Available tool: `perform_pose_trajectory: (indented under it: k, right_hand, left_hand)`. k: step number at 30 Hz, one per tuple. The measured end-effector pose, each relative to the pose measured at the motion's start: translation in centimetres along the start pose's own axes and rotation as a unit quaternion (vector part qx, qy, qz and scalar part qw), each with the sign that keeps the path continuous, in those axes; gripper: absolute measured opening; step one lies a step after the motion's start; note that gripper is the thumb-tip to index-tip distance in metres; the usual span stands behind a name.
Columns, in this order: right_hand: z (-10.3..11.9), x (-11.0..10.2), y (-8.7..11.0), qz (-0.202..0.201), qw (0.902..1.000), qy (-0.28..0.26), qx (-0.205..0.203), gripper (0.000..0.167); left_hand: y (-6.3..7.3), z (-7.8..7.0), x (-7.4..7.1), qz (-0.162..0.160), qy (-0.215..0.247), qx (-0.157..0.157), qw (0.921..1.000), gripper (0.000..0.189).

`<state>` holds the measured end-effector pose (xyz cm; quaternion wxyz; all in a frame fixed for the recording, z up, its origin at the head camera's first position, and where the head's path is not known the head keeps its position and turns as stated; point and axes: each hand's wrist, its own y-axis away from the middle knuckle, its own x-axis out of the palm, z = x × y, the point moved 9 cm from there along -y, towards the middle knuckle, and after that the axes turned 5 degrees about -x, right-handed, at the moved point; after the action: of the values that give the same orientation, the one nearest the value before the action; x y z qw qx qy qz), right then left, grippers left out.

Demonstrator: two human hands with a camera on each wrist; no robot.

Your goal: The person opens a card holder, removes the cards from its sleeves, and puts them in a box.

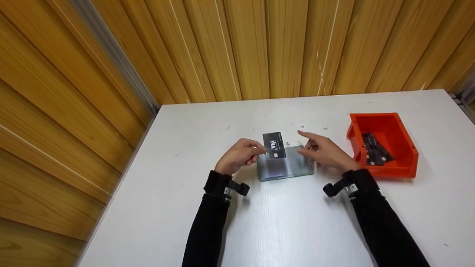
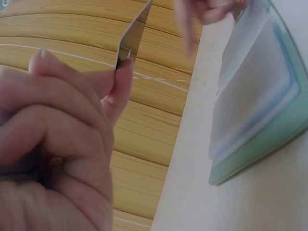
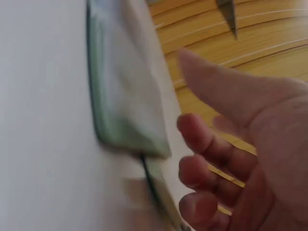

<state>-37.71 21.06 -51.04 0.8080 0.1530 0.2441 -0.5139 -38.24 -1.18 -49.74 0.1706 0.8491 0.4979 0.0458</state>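
Observation:
Between thumb and finger, my left hand [image 1: 242,154] pinches a black card [image 1: 274,144] with "Vip" in white on it. In the left wrist view the card [image 2: 134,33] appears nearly edge-on above the fingertips. Under it on the table lies a clear card holder [image 1: 285,168] with greenish edges and see-through sleeves, seen in the left wrist view as a holder [image 2: 255,106] with translucent pages. My right hand [image 1: 324,151] hovers by the holder's right side, thumb and index finger spread apart, nothing between them; its other fingers are bent in the right wrist view.
An orange-red open-front bin [image 1: 406,148] stands to the right, just past my right hand. Several black cards [image 1: 376,150] lie loose inside it. The white table [image 1: 178,207] meets a wood-patterned wall [image 1: 245,48] behind and another on the left.

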Motion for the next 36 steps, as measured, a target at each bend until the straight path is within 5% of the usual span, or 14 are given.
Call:
perform_pose_trajectory:
  k: [2,5,9,17,25,30,32,36]
  right_hand:
    - [0.9,0.6,-0.3,-0.026,0.9951,-0.092,0.024,0.073]
    - [1.6,2.5,-0.6,-0.046,0.9723,-0.217,0.073,0.075]
    - [1.8,4.7,-1.0,-0.074,0.9556,-0.266,0.104,0.066]
    - [1.3,4.9,-1.2,-0.162,0.969,-0.158,0.099,0.033]
    - [1.6,3.5,-1.1,-0.201,0.9724,-0.095,0.069,0.027]
    - [1.4,0.9,-0.4,-0.232,0.9671,-0.073,0.076,0.028]
    - [1.4,-0.3,0.1,-0.235,0.9656,-0.078,0.079,0.031]
    - [1.5,-3.4,1.3,-0.243,0.9628,-0.082,0.085,0.041]
  left_hand:
    - [-0.1,0.1,0.4,0.003,-0.005,0.0,1.0,0.012]
    - [-0.4,0.3,1.3,0.012,-0.016,0.001,0.9998,0.012]
    - [-0.9,0.6,2.7,0.034,-0.032,-0.003,0.9989,0.012]
    - [-1.2,0.9,4.2,0.053,-0.048,-0.015,0.9973,0.019]
    - [-1.2,0.9,4.3,0.061,-0.058,-0.017,0.9963,0.016]
    - [-1.4,1.3,3.6,0.017,-0.105,-0.01,0.9943,0.015]
    - [-1.5,1.5,3.2,-0.018,-0.152,-0.008,0.9881,0.012]
    - [-1.6,1.5,2.6,-0.072,-0.28,-0.013,0.9571,0.01]
